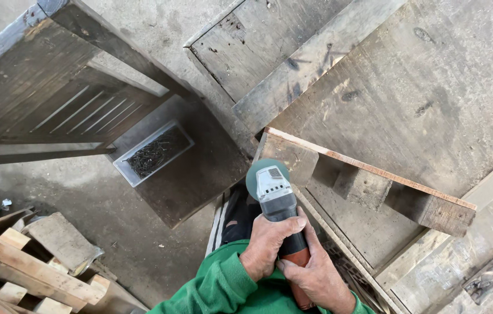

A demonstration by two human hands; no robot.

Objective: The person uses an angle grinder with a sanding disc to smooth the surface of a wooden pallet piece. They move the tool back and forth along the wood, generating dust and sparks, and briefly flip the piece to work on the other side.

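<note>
Both your hands are wrapped around the grinder (278, 215), low in the middle of the view. Your left hand (266, 244) grips the dark body from the left, fingers (293, 227) clenched over the top of it. Your right hand (316, 273) closes on the red rear part of the handle, just behind and touching the left one. Green sleeves (217, 288) cover both your forearms.

The grinder points away from you, its grey head up front and the round green disc (261, 174) beneath it. The disc sits right at the near end of a pallet piece (368, 180), a plank standing on edge with square blocks (362, 186) fixed along it. I cannot tell whether the disc actually touches the wood.

That piece rests on the counter (432, 87), which is built of wide, weathered boards. To your left, on a lower dark board, a shallow grey tray (123, 168) holds a heap of dark nails (154, 152). Further left and nearer you, offcuts (37, 270) of pale wood lie piled on the concrete floor (78, 197).
</note>
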